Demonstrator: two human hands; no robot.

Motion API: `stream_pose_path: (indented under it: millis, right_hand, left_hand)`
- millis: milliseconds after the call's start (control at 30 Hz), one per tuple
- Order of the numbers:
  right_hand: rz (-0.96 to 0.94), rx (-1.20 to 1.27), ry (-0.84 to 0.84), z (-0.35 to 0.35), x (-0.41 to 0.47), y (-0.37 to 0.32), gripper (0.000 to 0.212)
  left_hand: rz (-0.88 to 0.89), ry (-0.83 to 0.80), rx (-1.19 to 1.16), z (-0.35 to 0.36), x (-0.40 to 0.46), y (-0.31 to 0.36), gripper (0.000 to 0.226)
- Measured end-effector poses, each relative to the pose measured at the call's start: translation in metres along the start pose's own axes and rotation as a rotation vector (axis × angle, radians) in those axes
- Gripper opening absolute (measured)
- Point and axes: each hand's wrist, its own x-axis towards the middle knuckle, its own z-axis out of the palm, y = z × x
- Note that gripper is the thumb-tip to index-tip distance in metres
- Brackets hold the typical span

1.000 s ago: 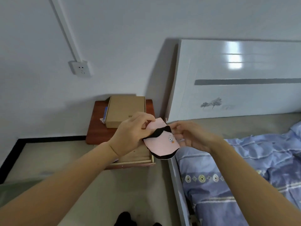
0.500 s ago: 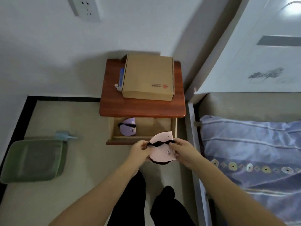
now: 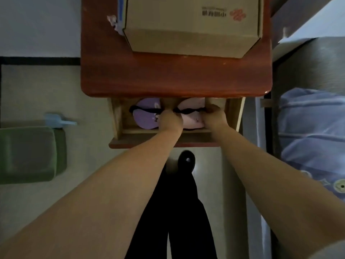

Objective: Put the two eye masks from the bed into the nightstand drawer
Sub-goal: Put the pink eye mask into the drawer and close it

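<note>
Pink eye mask (image 3: 190,118) sits inside the open nightstand drawer (image 3: 164,142), right of the purple eye mask (image 3: 145,116) lying there; the left hand (image 3: 170,119) pinches the pink mask's left end and the right hand (image 3: 213,117) pinches its right end, both closed on its black strap; a cardboard box (image 3: 192,27) rests on the nightstand (image 3: 175,77); the bed (image 3: 313,131) lies to the right.
</note>
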Motion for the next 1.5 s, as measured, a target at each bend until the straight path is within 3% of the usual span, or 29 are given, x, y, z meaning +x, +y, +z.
stream_pose_path:
  millis: [200, 300, 367, 467, 533, 600, 733, 867, 1000, 1167, 1500]
  right_hand:
    - [0.031, 0.084, 0.019, -0.001, -0.006, 0.015, 0.03]
    - [0.097, 0.267, 0.045, -0.015, -0.04, 0.014, 0.018]
    - [0.19, 0.467, -0.038, -0.024, -0.068, 0.02, 0.016]
    - [0.429, 0.624, -0.236, -0.031, -0.1, 0.036, 0.018]
    - [0.59, 0.799, -0.285, -0.031, -0.108, 0.045, 0.039]
    - [0.641, 1.015, -0.241, -0.031, -0.102, 0.049, 0.056]
    - [0.655, 1.202, -0.174, -0.035, -0.093, 0.036, 0.044]
    - [0.626, 1.219, -0.155, -0.045, -0.106, 0.022, 0.047]
    - [0.591, 1.247, -0.118, -0.055, -0.117, 0.003, 0.054]
    - [0.589, 1.296, -0.053, -0.061, -0.108, -0.026, 0.046]
    - [0.441, 1.364, 0.011, -0.058, -0.06, -0.059, 0.056]
  left_hand:
    - [0.042, 0.043, -0.107, 0.005, -0.008, -0.01, 0.033]
    - [0.024, 0.031, -0.324, -0.014, -0.032, -0.014, 0.021]
    - [-0.19, -0.08, -0.602, -0.032, -0.053, -0.021, 0.024]
    - [-0.521, -0.255, -0.735, -0.057, -0.085, -0.048, 0.031]
    - [-0.685, -0.272, -0.873, -0.069, -0.094, -0.069, 0.027]
    - [-0.753, -0.183, -1.1, -0.081, -0.089, -0.078, 0.022]
    - [-0.785, -0.061, -1.437, -0.096, -0.076, -0.069, 0.035]
    - [-0.751, -0.098, -1.499, -0.113, -0.09, -0.05, 0.085]
    - [-0.737, -0.091, -1.553, -0.129, -0.095, -0.035, 0.083]
    - [-0.72, -0.132, -1.528, -0.138, -0.085, -0.01, 0.087]
    - [-0.546, -0.164, -1.548, -0.146, -0.037, 0.023, 0.086]
